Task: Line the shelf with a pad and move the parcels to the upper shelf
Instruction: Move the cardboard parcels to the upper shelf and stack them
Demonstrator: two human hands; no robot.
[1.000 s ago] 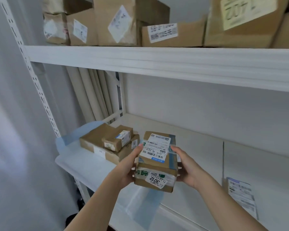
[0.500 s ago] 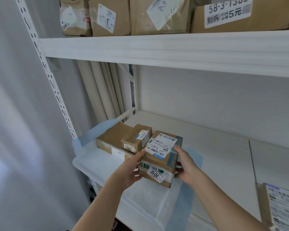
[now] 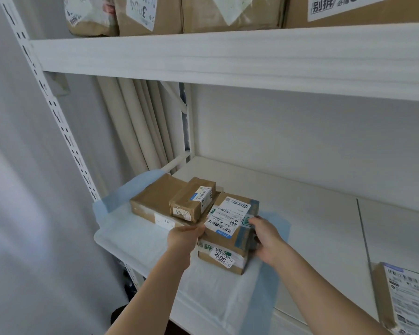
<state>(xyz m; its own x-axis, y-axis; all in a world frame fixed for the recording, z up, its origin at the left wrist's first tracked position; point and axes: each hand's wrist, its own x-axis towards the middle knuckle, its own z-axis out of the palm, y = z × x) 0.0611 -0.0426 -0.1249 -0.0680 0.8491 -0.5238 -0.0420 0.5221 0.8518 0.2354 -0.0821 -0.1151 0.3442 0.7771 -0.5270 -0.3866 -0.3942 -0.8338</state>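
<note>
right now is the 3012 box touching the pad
Touching. The head view shows the 3012 box sitting with its bottom edge flush on the white pad, no gap beneath, while the left hand and right hand hold its sides.

pad (image 3: pixel 140 240): lies on the shelf (image 3: pixel 312 213), at its left end.
flat parcel (image 3: pixel 155 201): on the pad, toward the back left.
small parcel (image 3: pixel 194 199): on top of the flat parcel.
labelled parcel (image 3: pixel 230 235): on the pad, right of and touching the flat parcel; left hand (image 3: pixel 184 240) at its left side, right hand (image 3: pixel 266 240) at its right.
far parcel (image 3: pixel 404 301): on the shelf, well apart to the right.
upper shelf (image 3: pixel 228 54): above, with boxes (image 3: pixel 155 15) in a row.
</note>
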